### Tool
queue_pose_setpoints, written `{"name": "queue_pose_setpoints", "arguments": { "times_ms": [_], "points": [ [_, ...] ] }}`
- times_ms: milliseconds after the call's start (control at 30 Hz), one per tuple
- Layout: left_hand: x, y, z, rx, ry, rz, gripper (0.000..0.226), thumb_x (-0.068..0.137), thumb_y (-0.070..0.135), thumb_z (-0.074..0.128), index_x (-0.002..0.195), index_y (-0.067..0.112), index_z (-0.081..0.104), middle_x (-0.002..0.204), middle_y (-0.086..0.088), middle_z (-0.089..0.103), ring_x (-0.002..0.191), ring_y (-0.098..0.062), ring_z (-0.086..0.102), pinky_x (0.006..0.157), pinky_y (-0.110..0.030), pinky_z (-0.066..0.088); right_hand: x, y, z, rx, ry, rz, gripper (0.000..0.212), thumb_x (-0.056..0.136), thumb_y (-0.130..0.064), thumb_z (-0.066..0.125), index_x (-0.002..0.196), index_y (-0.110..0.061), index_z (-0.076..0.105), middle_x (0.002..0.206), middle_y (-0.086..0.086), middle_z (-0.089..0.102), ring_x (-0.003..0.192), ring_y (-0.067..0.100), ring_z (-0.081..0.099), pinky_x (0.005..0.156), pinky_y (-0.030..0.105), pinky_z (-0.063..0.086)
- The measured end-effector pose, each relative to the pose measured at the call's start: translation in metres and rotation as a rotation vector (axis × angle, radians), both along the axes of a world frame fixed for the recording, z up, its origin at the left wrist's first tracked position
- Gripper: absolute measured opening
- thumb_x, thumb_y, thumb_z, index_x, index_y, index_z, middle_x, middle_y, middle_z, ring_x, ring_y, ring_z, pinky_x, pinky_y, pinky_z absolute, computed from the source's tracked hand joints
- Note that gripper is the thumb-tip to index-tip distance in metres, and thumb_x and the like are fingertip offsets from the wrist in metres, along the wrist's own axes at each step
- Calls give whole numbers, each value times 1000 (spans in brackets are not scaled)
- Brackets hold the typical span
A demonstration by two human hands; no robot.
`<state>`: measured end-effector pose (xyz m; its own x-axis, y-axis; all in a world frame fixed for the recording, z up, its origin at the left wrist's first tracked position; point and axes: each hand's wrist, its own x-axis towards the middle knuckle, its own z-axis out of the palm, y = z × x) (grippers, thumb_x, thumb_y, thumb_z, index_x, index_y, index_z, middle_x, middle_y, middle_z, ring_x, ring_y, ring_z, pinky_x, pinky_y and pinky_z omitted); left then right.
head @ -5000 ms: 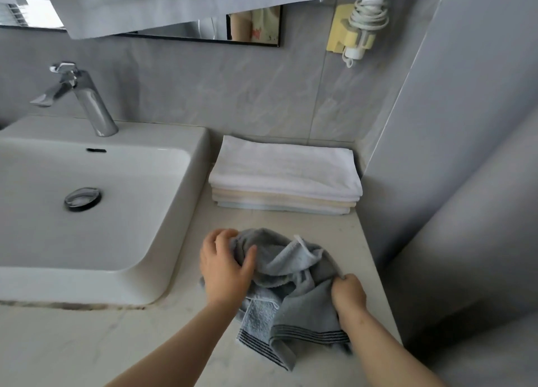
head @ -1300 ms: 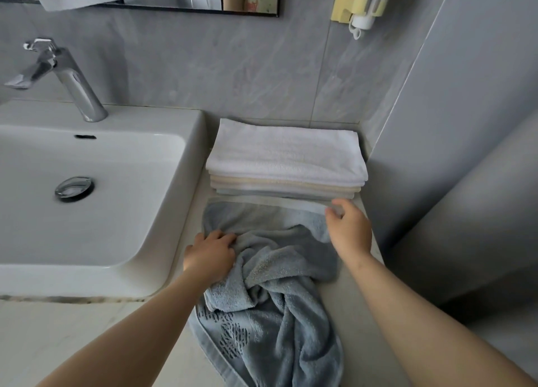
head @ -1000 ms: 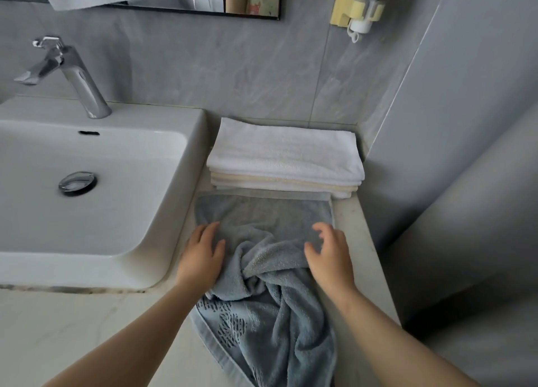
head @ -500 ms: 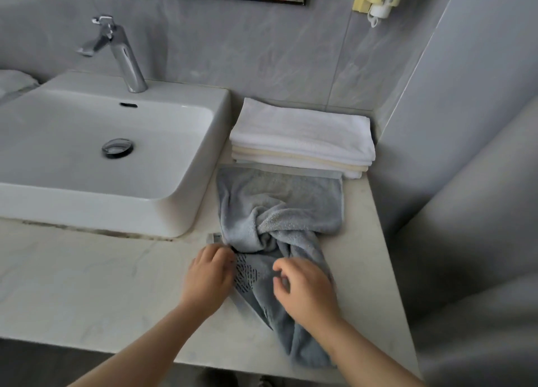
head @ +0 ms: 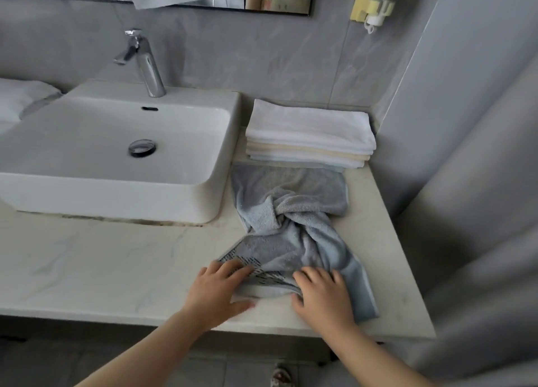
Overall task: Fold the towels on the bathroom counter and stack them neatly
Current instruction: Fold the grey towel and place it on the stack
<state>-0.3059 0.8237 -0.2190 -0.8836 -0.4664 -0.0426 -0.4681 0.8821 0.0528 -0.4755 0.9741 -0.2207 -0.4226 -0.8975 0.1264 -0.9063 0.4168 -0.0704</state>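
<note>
Both hands have been moving back from the far end of the grey-blue towel (head: 291, 188) to its near end, and the far end is now lying flat where it was bunched before.

Progress, as I judge it: a stack of folded towels (head: 308, 130), white on top with cream beneath, is sitting squarely at the back of the counter (head: 116, 264), just right of the washbasin (head: 87, 142), so most of the work is looking done. The grey-blue towel is the one remaining. It is stretching from just in front of the stack towards the counter's front edge, twisted tight in the middle, with its right side trailing over that edge. It is needing to be untwisted, smoothed, folded and lifted onto the stack.

The left hand (head: 217, 292) is reaching forward, palm down, its straight fingers pressing on the towel's patterned border (head: 250, 266) while the thumb is resting on the counter. The right hand (head: 321, 298) is lying on the towel's near hem, beside the left. Whether it is pinching the cloth or only pressing it, I cannot tell.
</note>
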Motion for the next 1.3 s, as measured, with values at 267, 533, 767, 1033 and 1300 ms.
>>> {"name": "queue_pose_setpoints", "arguments": {
  "times_ms": [267, 533, 767, 1033, 1300],
  "points": [
    [10, 16, 15, -76, 30, -36, 38, 27, 22, 85, 58, 25, 63, 55, 9, 55, 49, -17, 56, 46, -23, 42, 28, 23, 8, -53, 153, -123, 40, 36, 1, 83, 63, -17, 59, 52, -2, 58, 48, 22, 59, 54, 33, 48],
    [22, 19, 47, 217, 147, 36, 7, 85, 14, 50, 89, 16, 55, 71, 11, 41, 80, -21, 52, 62, -27, 29, 34, 50, 20, -148, 165, -249, 45, 33, -4, 82, 71, -15, 61, 54, 0, 57, 52, 24, 58, 64, 36, 42],
    [20, 14, 101, 427, 423, 196, 10, 65, 22, 38, 69, 27, 45, 62, 11, 50, 66, -19, 50, 54, -27, 36, 14, 51, 57, -295, 209, -345, 46, 38, -14, 88, 79, -16, 67, 65, -1, 62, 65, 27, 60, 83, 42, 30],
    [-6, 8, 167, 348, 727, 320, 25, 66, 24, 35, 74, 16, 58, 67, -2, 59, 70, -23, 53, 62, -30, 41, -10, 45, 119, -637, 8, -420, 25, 65, 1, 74, 86, -11, 68, 81, 8, 68, 75, 36, 62, 68, 39, 44],
    [-16, 0, 230, 281, 765, 304, 13, 68, 36, 48, 71, 27, 57, 68, 8, 60, 77, -21, 55, 64, -30, 41, -32, 25, 187, -1010, -375, -418, 17, 84, -6, 60, 98, -12, 66, 94, 12, 71, 90, 37, 63, 76, 38, 45]
  ]
}}
